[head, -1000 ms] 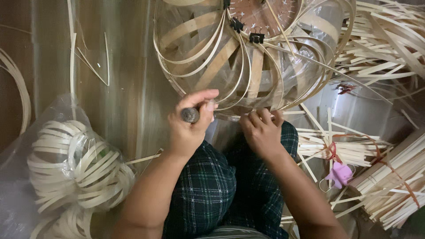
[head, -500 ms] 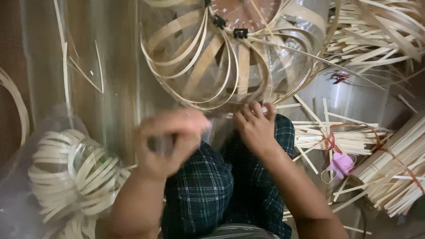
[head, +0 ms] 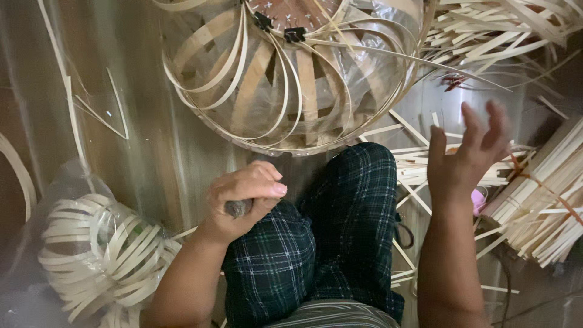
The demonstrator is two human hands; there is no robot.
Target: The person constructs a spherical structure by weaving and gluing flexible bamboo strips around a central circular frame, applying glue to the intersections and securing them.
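Observation:
My left hand (head: 240, 200) is closed around a small dark grey tool handle (head: 238, 208), resting above my left knee in plaid trousers (head: 340, 243). My right hand (head: 467, 155) is raised with fingers spread and holds nothing, off to the right over loose bamboo strips (head: 419, 164). Ahead of my knees lies a half-built round frame of bent bamboo strips (head: 291, 79) wrapped in clear plastic, with two black clips (head: 276, 27) near its brown hub. Neither hand touches the frame.
A clear bag of coiled bamboo strips (head: 97, 255) lies at the lower left. Bundles of straight strips tied with red cord (head: 546, 200) sit at the right, more strips (head: 504, 24) at the top right. A pink object (head: 480, 200) shows beside my right wrist.
Both hands have left the frame's rim. My left hand drew back toward my knee with the tool. My right hand swung out to the right and opened.

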